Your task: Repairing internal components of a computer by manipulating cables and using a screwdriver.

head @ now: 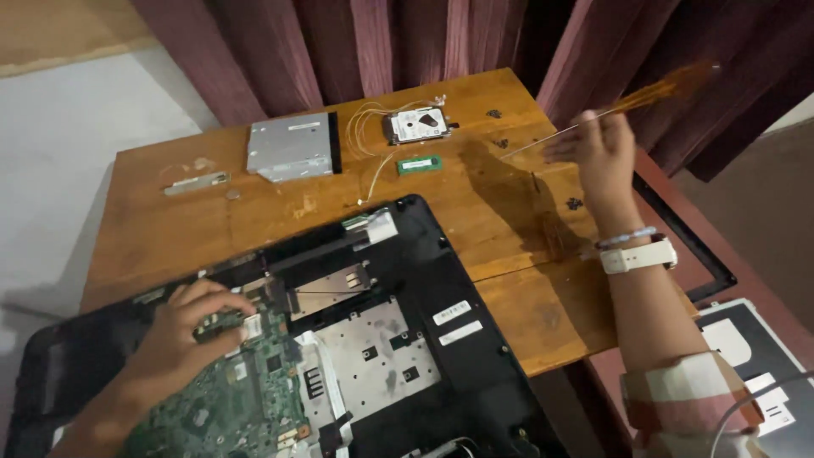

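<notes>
The green circuit board [233,394] lies in the opened black laptop shell [458,339] at the near left of the wooden bench [509,246]. The left hand [182,335] rests on the board's upper edge, fingers curled down onto it and pressing or pinching there; whether they actually grip a part I cannot tell. The right hand [598,153] is raised over the far right of the bench, fingers closed around a screwdriver [627,102] with an amber handle and a thin shaft; the tool is blurred.

By the look of it, the step in hand is freeing the board from the shell, one hand steadying it while the other holds the tool away from it. A next move would call for bringing the screwdriver tip down to the board without slipping across its small parts.

Farther back on the bench lie a flat silver disc drive [292,146], a hard drive [418,125] with thin wires beside it, a small green memory stick [420,164], a thin metal bracket [197,182] and scattered dark screws [575,203]. A maroon curtain [339,42] hangs behind.
</notes>
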